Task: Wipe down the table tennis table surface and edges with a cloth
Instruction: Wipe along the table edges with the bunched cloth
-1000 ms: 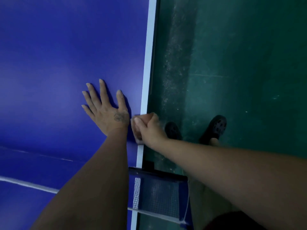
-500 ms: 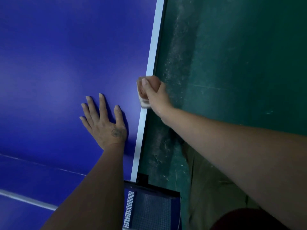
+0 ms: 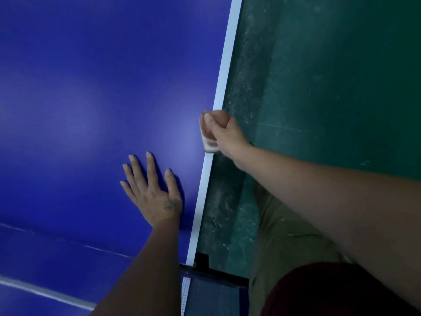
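Note:
The blue table tennis table (image 3: 91, 99) fills the left of the head view, with a white line along its right edge (image 3: 225, 71). My right hand (image 3: 224, 135) grips a small whitish cloth (image 3: 208, 145) and holds it against that edge, fingers wrapped over the side of the table. My left hand (image 3: 152, 190) lies flat on the blue surface with fingers spread, a little nearer to me than the cloth and just inside the white line.
The net and its dark post clamp (image 3: 205, 283) stand at the bottom edge of the table. Dusty green floor (image 3: 319, 87) lies to the right, below the table edge. My leg in khaki trousers (image 3: 280, 242) stands close beside the table.
My right hand has slid the cloth along the white edge, away from the net. My left hand has stayed flat on the surface.

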The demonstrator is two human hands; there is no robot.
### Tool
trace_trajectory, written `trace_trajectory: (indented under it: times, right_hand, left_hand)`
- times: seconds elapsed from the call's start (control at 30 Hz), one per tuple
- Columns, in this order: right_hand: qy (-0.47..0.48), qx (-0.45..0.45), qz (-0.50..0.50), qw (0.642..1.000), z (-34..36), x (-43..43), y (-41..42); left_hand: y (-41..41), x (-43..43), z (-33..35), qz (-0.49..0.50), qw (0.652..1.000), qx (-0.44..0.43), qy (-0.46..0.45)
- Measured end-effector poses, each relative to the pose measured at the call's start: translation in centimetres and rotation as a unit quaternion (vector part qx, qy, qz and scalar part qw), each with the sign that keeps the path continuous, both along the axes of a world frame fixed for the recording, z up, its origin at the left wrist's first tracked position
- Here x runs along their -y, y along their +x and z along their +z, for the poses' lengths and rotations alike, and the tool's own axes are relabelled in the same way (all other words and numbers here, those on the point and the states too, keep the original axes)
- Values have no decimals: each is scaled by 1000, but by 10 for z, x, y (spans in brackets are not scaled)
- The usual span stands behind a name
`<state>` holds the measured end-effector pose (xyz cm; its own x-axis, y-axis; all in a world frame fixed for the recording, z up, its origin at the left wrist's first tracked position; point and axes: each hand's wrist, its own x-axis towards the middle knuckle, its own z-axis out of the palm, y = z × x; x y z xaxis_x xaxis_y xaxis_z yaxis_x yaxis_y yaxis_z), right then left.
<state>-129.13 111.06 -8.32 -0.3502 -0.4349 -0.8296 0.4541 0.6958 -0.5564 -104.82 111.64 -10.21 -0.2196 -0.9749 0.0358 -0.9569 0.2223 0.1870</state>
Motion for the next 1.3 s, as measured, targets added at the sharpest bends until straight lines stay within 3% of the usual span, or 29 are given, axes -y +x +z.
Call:
trace_trajectory:
  times: [0.13, 0.3, 0.43, 0.57, 0.73, 0.93, 1.1, 1.3]
  right_hand:
    - [36, -1, 62, 997, 9, 27, -52]
    - [73, -11, 158, 985, 14, 25, -61]
    - [60, 39, 91, 993, 19, 13, -40]
    - [63, 48, 79, 994, 19, 4, -21]
    - [70, 28, 49, 996, 15, 17, -31]
    - [51, -12, -52, 997, 4, 88, -93]
    - [37, -59, -74, 995, -4, 120, -127]
    - [47, -80, -39, 995, -4, 91, -93]
  left_hand:
    - [-1, 2, 2, -3, 1000, 14, 19]
    - [-15, 15, 4, -25, 999, -15, 29]
    - [-80, 68, 9, -121, 990, -66, 20]
    - [-172, 144, 11, -146, 983, -114, 20]
    - [-264, 209, 9, -183, 979, -79, 32]
    - [-279, 210, 7, -163, 986, -40, -10]
    - [-280, 207, 8, -157, 986, -49, -11]
    - [-282, 207, 10, -153, 986, -59, -20]
